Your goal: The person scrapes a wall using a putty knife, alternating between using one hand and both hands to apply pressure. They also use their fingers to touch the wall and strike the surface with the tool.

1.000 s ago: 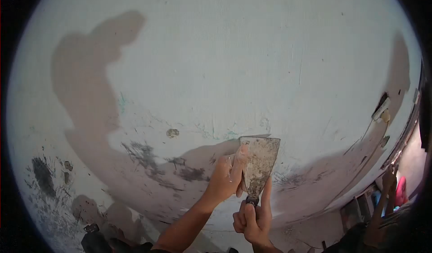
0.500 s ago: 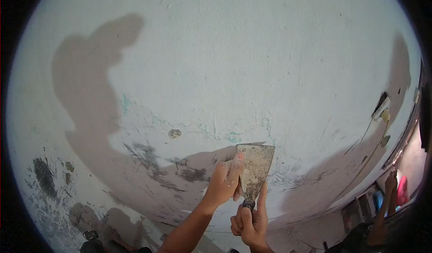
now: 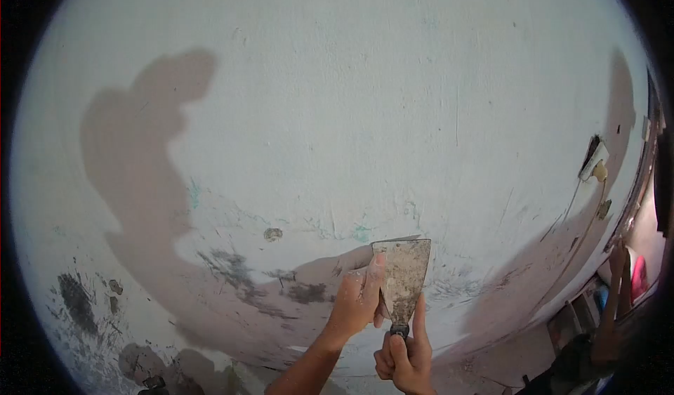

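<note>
A wide scraper (image 3: 407,272) with a stained metal blade stands upright before the wall, its broad edge at the top. My right hand (image 3: 406,358) is closed round its dark handle, one finger stretched up along the blade's right side. At the blade's left edge, my left hand (image 3: 359,295) holds it with the thumb on the face and the other fingers partly hidden behind. White dust marks the left hand. Behind the blade is the pale wall (image 3: 337,135), with greenish cracks and dark scuffs.
A broken switch box (image 3: 595,162) with a yellowish piece is on the wall at the right. Another person's arm (image 3: 611,311) shows at the lower right, near a red object (image 3: 639,278). A small hole (image 3: 273,234) marks the wall left of the hands.
Both hands and the scraper appear slightly lower and further right. The wall marks also sit lower as the view has tilted up a little. The grip looks the same.
</note>
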Tool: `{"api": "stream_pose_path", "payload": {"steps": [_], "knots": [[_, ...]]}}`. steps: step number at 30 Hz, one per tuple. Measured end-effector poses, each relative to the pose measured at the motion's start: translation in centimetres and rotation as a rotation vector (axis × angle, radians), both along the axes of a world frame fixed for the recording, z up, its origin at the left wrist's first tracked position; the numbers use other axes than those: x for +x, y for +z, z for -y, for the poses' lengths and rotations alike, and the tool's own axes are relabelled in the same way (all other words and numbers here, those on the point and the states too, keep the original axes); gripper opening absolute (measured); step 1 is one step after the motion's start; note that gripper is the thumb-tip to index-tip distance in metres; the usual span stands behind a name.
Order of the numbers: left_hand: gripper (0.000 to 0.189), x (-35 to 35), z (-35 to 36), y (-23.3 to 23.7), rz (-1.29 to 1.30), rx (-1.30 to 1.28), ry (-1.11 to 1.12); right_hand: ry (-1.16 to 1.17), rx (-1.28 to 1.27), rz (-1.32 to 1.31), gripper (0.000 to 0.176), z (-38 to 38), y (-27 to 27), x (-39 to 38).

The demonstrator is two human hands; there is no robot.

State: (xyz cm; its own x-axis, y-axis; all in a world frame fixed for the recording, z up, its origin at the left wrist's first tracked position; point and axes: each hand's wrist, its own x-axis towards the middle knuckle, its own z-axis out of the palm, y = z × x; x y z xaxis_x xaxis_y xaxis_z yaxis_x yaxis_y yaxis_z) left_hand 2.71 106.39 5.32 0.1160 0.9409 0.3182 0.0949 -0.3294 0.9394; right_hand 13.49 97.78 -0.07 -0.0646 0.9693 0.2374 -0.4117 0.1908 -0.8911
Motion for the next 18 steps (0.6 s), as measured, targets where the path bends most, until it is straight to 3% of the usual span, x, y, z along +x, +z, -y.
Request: {"api": "stream_pose_path", "payload": {"steps": [4, 6, 16, 18], "knots": [[0.058, 0.7, -0.1, 1.4, 0.168, -0.012, -0.046, 0.019, -0.003, -0.187, 0.066, 0.0, 0.4, -0.4], [0.057, 0.5, 0.0, 1.3, 0.14, -0.017, -0.055, -0.034, 0.18, 0.008, 0.069, -0.8, -1.0, -0.8], [0.06, 0.4, 0.0, 1.1, 0.179, 0.002, -0.044, 0.033, 0.226, -0.036, 0.067, -0.9, -0.6, -0.2], [0.06, 0.1, 0.0, 1.5, 0.178, -0.023, -0.035, -0.087, 0.364, 0.122, 0.068, -1.5, -1.3, -0.5]]}}
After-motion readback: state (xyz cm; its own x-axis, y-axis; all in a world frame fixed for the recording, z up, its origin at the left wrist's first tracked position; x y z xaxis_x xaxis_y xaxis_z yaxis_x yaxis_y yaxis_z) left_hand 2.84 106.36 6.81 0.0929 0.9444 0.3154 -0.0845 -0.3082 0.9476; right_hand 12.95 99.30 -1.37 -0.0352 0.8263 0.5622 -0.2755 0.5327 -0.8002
